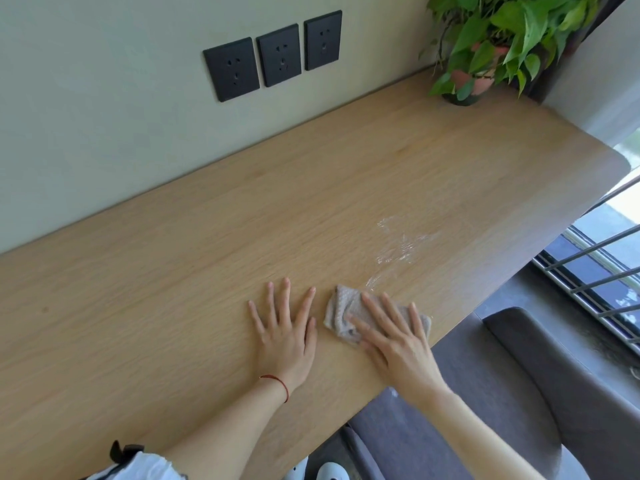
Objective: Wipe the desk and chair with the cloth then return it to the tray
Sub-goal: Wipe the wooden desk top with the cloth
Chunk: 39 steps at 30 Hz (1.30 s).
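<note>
**Cloth under the right palm**

Low right, a grey chair (512,403). Mid-frame, the right hand (398,344) presses flat on the cloth (341,315), fingers spread; left hand (285,336) splayed, empty, on the desk (173,271). Beyond, wet streaks (398,244).

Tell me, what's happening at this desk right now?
A person is wiping a light wooden desk. The right hand presses a crumpled beige cloth flat near the desk's front edge, while the left hand rests open on the wood beside it. Wet streaks glisten just beyond the cloth. A grey upholstered chair stands alongside; no tray shows.
</note>
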Tool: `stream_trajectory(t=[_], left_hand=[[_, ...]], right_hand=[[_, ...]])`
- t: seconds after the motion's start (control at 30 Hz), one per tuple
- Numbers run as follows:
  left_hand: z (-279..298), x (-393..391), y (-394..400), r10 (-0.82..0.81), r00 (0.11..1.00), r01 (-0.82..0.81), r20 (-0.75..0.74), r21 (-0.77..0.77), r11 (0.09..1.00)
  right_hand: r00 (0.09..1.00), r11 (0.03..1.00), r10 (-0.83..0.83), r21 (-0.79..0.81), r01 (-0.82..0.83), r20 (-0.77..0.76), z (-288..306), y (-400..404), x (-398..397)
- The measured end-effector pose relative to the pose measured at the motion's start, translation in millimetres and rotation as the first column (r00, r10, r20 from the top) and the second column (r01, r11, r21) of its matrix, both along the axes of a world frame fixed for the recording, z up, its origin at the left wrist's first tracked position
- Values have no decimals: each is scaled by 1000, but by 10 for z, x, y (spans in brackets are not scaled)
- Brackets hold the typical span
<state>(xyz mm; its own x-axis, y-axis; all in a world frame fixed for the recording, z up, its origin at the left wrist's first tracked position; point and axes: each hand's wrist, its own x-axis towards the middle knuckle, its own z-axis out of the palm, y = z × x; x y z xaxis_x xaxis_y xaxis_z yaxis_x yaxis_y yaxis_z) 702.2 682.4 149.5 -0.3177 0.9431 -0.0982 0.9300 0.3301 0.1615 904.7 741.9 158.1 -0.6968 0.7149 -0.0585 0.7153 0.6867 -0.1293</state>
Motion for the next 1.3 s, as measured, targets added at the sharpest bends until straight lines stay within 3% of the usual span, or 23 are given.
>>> stream_trajectory(t=[0.13, 0.2, 0.3, 0.4, 0.47, 0.57, 0.63, 0.73, 0.9, 1.03, 1.17, 1.23, 1.3], left_hand=[[-13, 17, 8, 22, 1000, -22, 11, 20, 1000], [-15, 16, 24, 24, 1000, -24, -5, 15, 1000], [-24, 24, 17, 21, 1000, -21, -18, 2, 1000], [-36, 24, 2, 16, 1000, -17, -21, -20, 1000], [-49, 16, 8, 16, 1000, -16, -18, -26, 1000], [-42, 7, 32, 12, 1000, -12, -10, -27, 1000], [-32, 8, 45, 12, 1000, -13, -11, -28, 1000], [-24, 23, 45, 11, 1000, -11, -19, -35, 999], [-43, 24, 35, 25, 999, -26, -20, -30, 999], [-74, 18, 14, 33, 999, -34, -17, -25, 999], [-82, 22, 22, 36, 999, -36, -9, -17, 999], [-82, 22, 22, 29, 999, -30, -23, -15, 999], [-85, 16, 16, 26, 999, -27, -29, -18, 999]], right_hand=[[970, 968, -243, -70, 240, -32, -58, 745, 23], [954, 957, -283, -94, 274, -98, -28, 901, -36], [980, 992, -99, -93, 84, -170, 51, 746, -43], [978, 984, 149, -71, -161, -146, 25, 385, 241], [977, 981, 171, -66, -180, -128, 30, 390, 500], [980, 984, -169, -76, 161, -107, 21, 820, 680], [903, 902, -423, -127, 412, -77, 44, 1240, 574], [850, 849, -523, -126, 513, -62, -12, 1678, 214], [916, 916, -396, -100, 389, -63, -49, 1752, -295], [992, 989, -105, -115, 96, -73, -47, 1176, -394], [988, 985, 110, -122, -123, -105, -28, 650, -29], [989, 989, 47, -135, -66, -139, -26, 881, 174], [976, 972, -179, -175, 156, -124, -14, 1303, 270]])
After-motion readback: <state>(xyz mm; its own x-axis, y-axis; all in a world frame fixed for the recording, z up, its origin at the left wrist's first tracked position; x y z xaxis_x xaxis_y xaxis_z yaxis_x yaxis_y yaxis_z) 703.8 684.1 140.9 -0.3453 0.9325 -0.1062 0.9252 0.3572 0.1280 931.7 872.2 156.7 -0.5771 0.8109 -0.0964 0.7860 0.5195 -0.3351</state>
